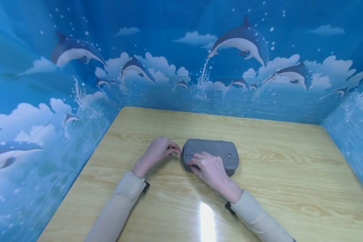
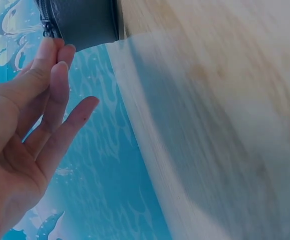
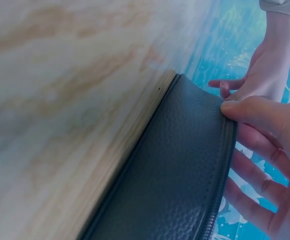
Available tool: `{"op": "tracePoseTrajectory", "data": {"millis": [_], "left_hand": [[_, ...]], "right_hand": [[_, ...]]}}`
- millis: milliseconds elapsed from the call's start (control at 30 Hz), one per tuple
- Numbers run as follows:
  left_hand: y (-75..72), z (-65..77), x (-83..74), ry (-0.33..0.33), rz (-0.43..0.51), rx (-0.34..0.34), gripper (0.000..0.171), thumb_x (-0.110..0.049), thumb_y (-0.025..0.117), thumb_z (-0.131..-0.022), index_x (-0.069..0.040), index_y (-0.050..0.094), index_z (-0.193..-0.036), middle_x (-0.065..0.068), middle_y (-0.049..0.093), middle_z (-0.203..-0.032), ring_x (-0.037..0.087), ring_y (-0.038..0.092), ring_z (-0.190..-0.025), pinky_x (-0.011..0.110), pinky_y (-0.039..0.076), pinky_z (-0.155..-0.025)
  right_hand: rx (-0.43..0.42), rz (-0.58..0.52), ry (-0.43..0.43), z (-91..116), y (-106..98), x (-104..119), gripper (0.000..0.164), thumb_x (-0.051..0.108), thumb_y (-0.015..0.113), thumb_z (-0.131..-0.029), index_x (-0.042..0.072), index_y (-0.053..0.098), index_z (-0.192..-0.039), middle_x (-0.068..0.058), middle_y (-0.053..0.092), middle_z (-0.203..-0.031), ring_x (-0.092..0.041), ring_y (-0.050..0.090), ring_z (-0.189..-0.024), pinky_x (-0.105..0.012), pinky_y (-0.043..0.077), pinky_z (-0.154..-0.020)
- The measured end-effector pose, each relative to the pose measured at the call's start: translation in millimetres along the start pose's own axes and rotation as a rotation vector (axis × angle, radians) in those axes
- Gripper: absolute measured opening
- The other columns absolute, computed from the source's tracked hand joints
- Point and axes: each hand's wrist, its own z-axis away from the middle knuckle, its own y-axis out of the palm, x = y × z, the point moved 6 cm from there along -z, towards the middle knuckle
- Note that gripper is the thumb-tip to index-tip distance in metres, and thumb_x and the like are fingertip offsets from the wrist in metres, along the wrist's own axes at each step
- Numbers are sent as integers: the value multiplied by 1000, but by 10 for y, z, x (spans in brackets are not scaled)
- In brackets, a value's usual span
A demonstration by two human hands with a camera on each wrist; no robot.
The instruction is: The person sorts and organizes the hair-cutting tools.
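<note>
A grey zippered pouch with two metal snaps on its top lies on the wooden table. At its left end my left hand pinches the zipper pull between thumb and index finger; the other fingers are loosely bent. The pull itself is mostly hidden by those fingertips. My right hand holds the pouch near its front left corner. In the right wrist view the thumb presses the upper front edge just beside the zipper, while the fingers lie over the top.
The wooden table extends around the pouch on all sides. Blue curtains printed with dolphins and clouds border it at the back, left and right. A bright light reflection shows on the tabletop near the front.
</note>
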Motion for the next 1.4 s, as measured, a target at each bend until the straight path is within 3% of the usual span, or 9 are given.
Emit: {"op": "tracePoseTrajectory", "data": {"millis": [133, 600, 767, 933, 1133, 1300, 1400], "left_hand": [[-16, -51, 26, 0, -13, -9, 10, -25, 78, -86, -17, 82, -90, -4, 78, -83, -2, 58, -57, 20, 48, -56], [-11, -265, 169, -97, -64, -38, 10, -26, 76, -90, -19, 82, -91, -5, 78, -85, 0, 60, -59, 25, 50, -60], [-2, -288, 191, -117, -82, -41, 10, -28, 75, -90, -21, 82, -91, -7, 78, -85, 2, 59, -60, 26, 48, -60], [-8, -286, 198, -115, -90, -48, 10, -30, 76, -90, -22, 82, -91, -7, 78, -85, 3, 58, -61, 28, 46, -58], [3, -285, 194, -121, -91, -25, 10, -30, 74, -92, -23, 81, -92, -7, 78, -89, 6, 60, -63, 30, 48, -59], [19, -293, 166, -124, -95, -25, 8, -31, 74, -92, -25, 79, -90, -8, 77, -87, 10, 64, -70, 35, 50, -63], [25, -294, 150, -124, -103, -43, 7, -30, 76, -91, -25, 79, -89, -9, 77, -86, 10, 64, -68, 34, 50, -62]], "right_hand": [[-3, -2, -5, 4, -4, 12, 23, 16, 92, -70, 22, 79, -88, 9, 73, -87, -10, 61, -70, -12, 31, -41], [0, -20, -19, 15, 5, 49, 24, 16, 93, -69, 20, 80, -88, 7, 74, -89, -10, 61, -70, -9, 28, -43], [28, -27, -22, 7, -2, 37, 22, 17, 92, -72, 20, 79, -90, 7, 74, -91, -10, 62, -72, -11, 33, -44], [128, -86, -9, -85, -65, -31, 17, 21, 87, -81, 18, 80, -96, 6, 70, -87, -11, 64, -74, -14, 42, -48], [234, -111, 45, -402, -145, -270, 16, 16, 77, -92, 16, 80, -107, 1, 72, -93, -11, 65, -67, -19, 44, -47], [386, -180, 178, -696, -19, -596, 22, 11, 69, -97, 12, 75, -118, -5, 74, -109, -21, 71, -90, -35, 58, -69], [490, -236, 216, -803, 109, -730, 23, 11, 66, -99, 10, 73, -121, -7, 74, -114, -24, 70, -102, -42, 58, -85]]}}
